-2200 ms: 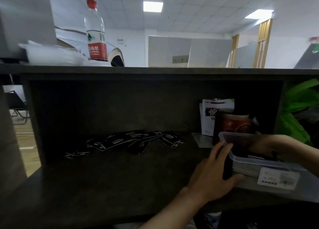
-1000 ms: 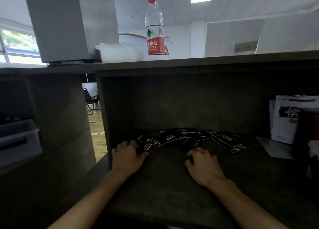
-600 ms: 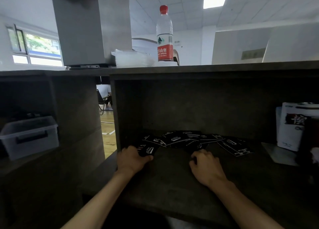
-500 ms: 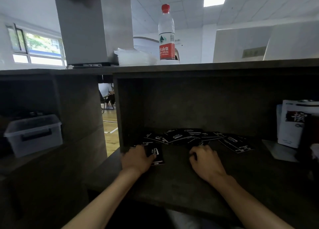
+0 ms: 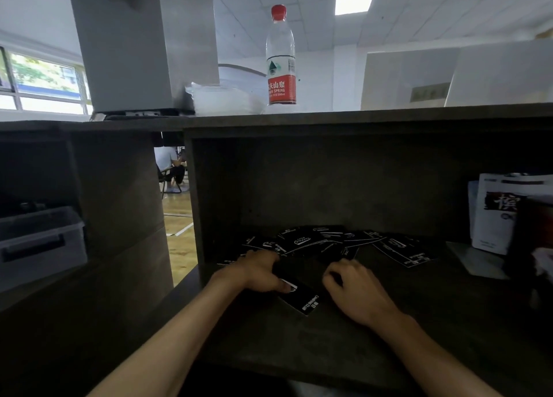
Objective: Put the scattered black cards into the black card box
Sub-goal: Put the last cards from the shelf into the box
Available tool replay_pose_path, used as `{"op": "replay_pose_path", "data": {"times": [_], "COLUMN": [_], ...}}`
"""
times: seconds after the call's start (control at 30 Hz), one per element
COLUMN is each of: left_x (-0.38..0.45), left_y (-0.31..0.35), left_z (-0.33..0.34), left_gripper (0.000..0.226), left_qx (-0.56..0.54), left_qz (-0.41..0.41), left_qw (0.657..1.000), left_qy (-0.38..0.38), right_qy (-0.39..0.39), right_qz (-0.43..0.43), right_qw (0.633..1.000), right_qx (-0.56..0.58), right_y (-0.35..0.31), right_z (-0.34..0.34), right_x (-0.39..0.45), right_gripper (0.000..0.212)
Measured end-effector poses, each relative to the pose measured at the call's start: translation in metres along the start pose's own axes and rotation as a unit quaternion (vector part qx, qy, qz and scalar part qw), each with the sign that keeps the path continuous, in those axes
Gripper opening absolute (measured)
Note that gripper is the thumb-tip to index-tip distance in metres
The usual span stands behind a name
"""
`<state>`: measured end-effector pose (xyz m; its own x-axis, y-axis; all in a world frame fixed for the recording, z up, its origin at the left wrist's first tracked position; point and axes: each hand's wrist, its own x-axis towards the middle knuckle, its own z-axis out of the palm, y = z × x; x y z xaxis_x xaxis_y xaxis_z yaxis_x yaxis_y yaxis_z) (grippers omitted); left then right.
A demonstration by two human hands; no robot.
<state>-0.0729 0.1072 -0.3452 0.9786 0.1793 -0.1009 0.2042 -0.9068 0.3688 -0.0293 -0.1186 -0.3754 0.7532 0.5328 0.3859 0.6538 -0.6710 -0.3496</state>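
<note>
Head view: my left hand (image 5: 259,272) pinches one card (image 5: 302,298), right hand (image 5: 354,289) curled empty; I should sweep the far cards (image 5: 329,241) together.

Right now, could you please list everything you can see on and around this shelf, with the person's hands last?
Black cards: a scattered overlapping pile, count unclear, black with white print, back of the shelf.
Single card: one, black, pulled forward between the hands.
Water bottle: one, clear with red cap and label, on the top ledge.
Storage bin: one, translucent grey, left compartment.
White packet: one, white, far right.
Left hand: thumb on the single card.
Right hand: curled, knuckles up, beside it.
</note>
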Motion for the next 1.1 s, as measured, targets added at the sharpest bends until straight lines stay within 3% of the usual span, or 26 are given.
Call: {"op": "replay_pose_path", "data": {"times": [0.17, 0.23, 0.3, 0.37, 0.43, 0.53, 0.6, 0.7, 0.77, 0.83, 0.93, 1.1], "left_x": [0.007, 0.006, 0.007, 0.007, 0.006, 0.007, 0.012, 0.030, 0.044, 0.054, 0.060, 0.052], "left_y": [0.008, 0.006, 0.004, 0.007, 0.011, 0.016, 0.018, 0.015, 0.009, 0.002, -0.006, -0.011], "left_z": [-0.017, -0.013, -0.005, 0.007, 0.014, 0.017, 0.014, 0.011, 0.010, 0.015, 0.021, 0.021], "left_gripper": [0.073, 0.071, 0.061, 0.029, 0.011, 0.005, 0.009, 0.013, 0.019, 0.043, 0.050, 0.054], "left_qx": [-0.009, -0.024, -0.047, -0.168, -0.296, -0.406, -0.434, -0.303, -0.135, -0.033, -0.024, -0.110], "left_qz": [-0.035, -0.031, -0.016, 0.036, 0.081, 0.115, 0.132, 0.130, 0.092, 0.060, 0.042, 0.048], "left_qw": [0.996, 0.996, 0.998, 0.984, 0.945, 0.894, 0.877, 0.921, 0.950, 0.963, 0.977, 0.956], "left_qy": [-0.081, -0.077, -0.026, 0.053, 0.108, 0.152, 0.157, 0.208, 0.267, 0.261, 0.206, 0.268], "right_qy": [-0.015, -0.017, -0.015, -0.011, -0.006, 0.036, 0.104, 0.194, 0.180, 0.142, 0.129, 0.164], "right_qz": [-0.012, -0.022, -0.031, -0.037, -0.028, 0.025, 0.032, 0.002, 0.010, 0.031, 0.060, 0.088], "right_qw": [1.000, 0.999, 0.999, 0.998, 1.000, 0.993, 0.989, 0.981, 0.981, 0.982, 0.978, 0.978], "right_qx": [-0.019, -0.030, -0.038, -0.045, -0.007, 0.113, 0.102, 0.002, -0.064, -0.123, -0.152, -0.095], "right_y": [-0.001, -0.001, 0.000, 0.000, 0.000, 0.002, 0.004, 0.005, 0.006, 0.008, 0.009, 0.007], "right_z": [0.003, 0.005, 0.006, 0.006, 0.005, -0.002, -0.004, -0.006, -0.006, -0.002, 0.000, 0.000], "right_x": [0.001, 0.002, 0.002, 0.002, 0.003, 0.005, 0.006, 0.006, 0.006, 0.006, 0.007, 0.010], "right_gripper": [0.058, 0.073, 0.080, 0.074, 0.064, 0.057, 0.045, 0.025, 0.023, 0.030, 0.039, 0.030]}}
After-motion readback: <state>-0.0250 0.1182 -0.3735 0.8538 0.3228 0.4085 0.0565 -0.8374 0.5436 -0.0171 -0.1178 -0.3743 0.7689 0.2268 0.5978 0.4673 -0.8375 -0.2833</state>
